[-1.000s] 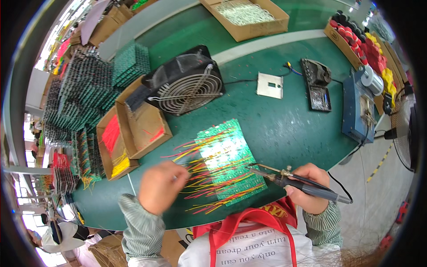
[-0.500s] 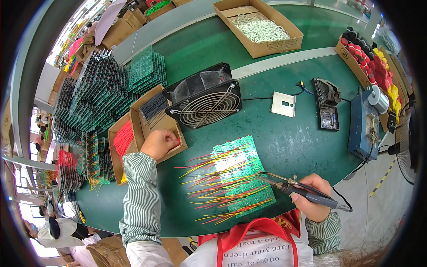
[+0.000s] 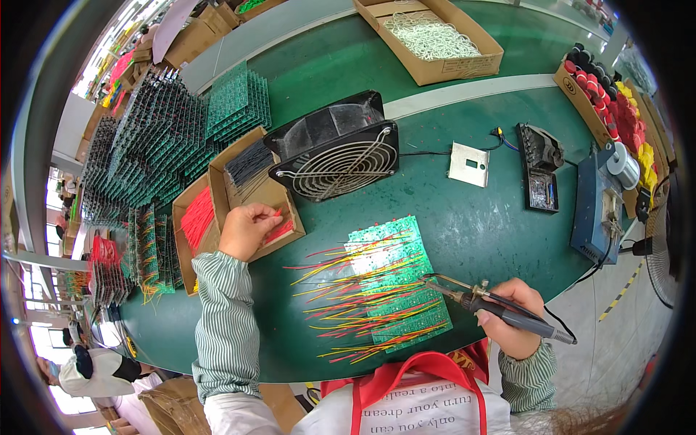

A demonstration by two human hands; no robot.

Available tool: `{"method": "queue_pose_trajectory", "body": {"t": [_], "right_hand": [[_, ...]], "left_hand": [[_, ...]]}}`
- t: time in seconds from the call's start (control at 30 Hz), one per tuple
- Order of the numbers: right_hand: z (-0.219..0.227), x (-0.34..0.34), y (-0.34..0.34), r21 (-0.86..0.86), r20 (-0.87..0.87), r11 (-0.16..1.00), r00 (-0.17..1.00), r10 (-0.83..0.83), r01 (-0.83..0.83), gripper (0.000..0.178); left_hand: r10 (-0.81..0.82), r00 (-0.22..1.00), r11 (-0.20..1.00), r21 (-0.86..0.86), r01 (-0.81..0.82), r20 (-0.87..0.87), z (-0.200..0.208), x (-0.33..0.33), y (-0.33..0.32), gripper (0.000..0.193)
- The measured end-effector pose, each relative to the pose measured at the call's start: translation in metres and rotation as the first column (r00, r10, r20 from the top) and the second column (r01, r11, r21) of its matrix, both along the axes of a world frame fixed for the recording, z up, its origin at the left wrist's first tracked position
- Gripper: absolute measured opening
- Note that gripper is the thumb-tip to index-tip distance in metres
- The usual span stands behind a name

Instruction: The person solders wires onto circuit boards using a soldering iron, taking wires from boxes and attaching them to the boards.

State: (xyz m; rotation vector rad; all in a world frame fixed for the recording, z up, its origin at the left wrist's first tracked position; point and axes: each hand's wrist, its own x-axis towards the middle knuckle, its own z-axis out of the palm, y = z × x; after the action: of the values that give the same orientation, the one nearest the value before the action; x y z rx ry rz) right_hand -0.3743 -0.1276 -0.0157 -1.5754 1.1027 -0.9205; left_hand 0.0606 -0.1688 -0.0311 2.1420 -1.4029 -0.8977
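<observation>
My left hand (image 3: 248, 229) is over the near end of a divided cardboard box (image 3: 255, 194), thumb and fingertips pinched on a small red piece (image 3: 278, 214). More red pieces (image 3: 280, 232) lie in the box just below the fingers. In my right hand (image 3: 516, 313) is a soldering iron (image 3: 513, 319) with a thin metal feed tube fixed along it. Its tip is close to the right edge of a green circuit board panel (image 3: 395, 250); whether it touches is too small to tell. Rows of red and yellow wires (image 3: 341, 293) stick out leftward from the panel.
A black fan (image 3: 337, 161) stands behind the panel. Stacked circuit boards (image 3: 156, 138) rise at the far left, beside red wires (image 3: 196, 221) in a box. At right are a blue soldering machine with a solder spool (image 3: 622, 168), a black tray (image 3: 540, 190) and a metal plate (image 3: 468, 165).
My left hand has lifted slightly from the box with the red piece between its fingertips, uncovering red pieces below. My right hand stays almost still with the soldering iron; the whole view has shifted a little.
</observation>
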Motion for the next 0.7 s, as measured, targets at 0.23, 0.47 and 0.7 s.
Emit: {"method": "queue_pose_trajectory", "body": {"t": [0.23, 0.47, 0.7], "right_hand": [[-0.001, -0.002, 0.003, 0.024, 0.046, 1.0, 0.999, -0.009, 0.008, 0.02], [-0.002, -0.008, 0.007, 0.003, 0.031, 1.0, 0.999, -0.01, 0.01, 0.02], [-0.001, -0.014, 0.011, 0.009, 0.052, 1.0, 0.999, -0.018, 0.017, 0.021]], "left_hand": [[0.11, 0.961, 0.982, -0.124, -0.145, -0.252, -0.014, 0.007, -0.003, 0.009], [0.097, 0.979, 0.991, -0.073, -0.112, -0.179, -0.023, 0.013, -0.006, 0.009], [0.091, 0.99, 0.991, -0.09, -0.101, -0.107, -0.003, 0.003, 0.005, 0.014]]}}
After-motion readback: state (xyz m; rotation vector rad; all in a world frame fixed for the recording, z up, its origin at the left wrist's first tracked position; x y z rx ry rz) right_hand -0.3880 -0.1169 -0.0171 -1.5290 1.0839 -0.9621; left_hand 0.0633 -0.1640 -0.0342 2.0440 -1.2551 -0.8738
